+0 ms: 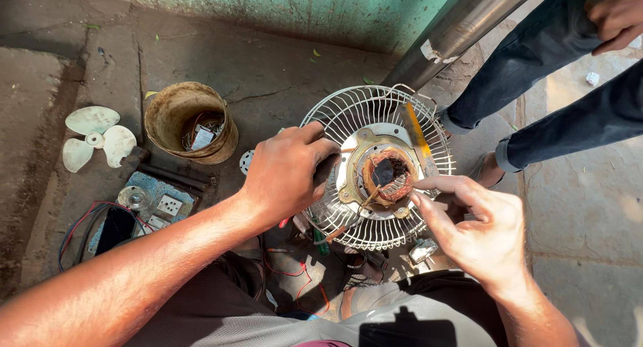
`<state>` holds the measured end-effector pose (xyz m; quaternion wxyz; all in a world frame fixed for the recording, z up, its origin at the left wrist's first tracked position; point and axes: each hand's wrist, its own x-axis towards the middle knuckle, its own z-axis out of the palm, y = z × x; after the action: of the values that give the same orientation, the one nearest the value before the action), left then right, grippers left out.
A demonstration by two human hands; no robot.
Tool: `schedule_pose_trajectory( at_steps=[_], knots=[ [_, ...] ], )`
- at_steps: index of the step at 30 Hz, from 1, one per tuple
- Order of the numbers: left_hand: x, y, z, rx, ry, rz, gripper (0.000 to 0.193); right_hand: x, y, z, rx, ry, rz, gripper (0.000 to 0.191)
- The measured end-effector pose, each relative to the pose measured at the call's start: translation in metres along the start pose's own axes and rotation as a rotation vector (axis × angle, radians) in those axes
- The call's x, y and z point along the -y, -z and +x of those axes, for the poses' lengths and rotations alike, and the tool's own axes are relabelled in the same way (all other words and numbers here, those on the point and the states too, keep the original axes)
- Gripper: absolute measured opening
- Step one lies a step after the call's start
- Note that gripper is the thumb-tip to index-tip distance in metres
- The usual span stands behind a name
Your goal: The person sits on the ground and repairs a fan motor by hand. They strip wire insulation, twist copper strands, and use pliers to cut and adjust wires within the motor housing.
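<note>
one dark screen, one torn label

black phone (115,230) lies far left; white label scrap (433,51) clings to steel pipe (462,25).

An open-air repair spot on a bare concrete floor (281,72). At the left of the frame lie loose fan blades (94,136), a rusty tin (191,122) of parts, a switchboard (161,203) and wires (80,223); at centre, an opened fan motor (383,176) in its wire guard (348,116).
</note>
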<state>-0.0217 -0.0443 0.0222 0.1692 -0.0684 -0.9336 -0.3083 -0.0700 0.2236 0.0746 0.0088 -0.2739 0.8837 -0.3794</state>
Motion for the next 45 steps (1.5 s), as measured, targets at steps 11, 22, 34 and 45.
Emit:
schedule_pose_trajectory(
  at_steps=[11, 22, 34, 45],
  knots=[
    [-0.033, 0.012, -0.004, -0.136, 0.009, -0.366, 0.006, 0.002, 0.005, -0.003, -0.058, 0.083, 0.152, 0.02],
    [-0.061, 0.007, -0.016, 0.109, 0.038, -0.551, 0.013, 0.014, 0.002, -0.001, 0.127, 0.344, 0.143, 0.021],
    [-0.057, 0.004, -0.033, 0.111, 0.345, -0.454, 0.028, -0.009, 0.017, 0.011, 0.062, 0.107, 0.088, 0.016],
    [-0.055, -0.017, -0.026, 0.261, 0.48, -0.603, 0.024, -0.018, 0.012, 0.01, 0.098, -0.059, 0.397, 0.03]
  ],
)
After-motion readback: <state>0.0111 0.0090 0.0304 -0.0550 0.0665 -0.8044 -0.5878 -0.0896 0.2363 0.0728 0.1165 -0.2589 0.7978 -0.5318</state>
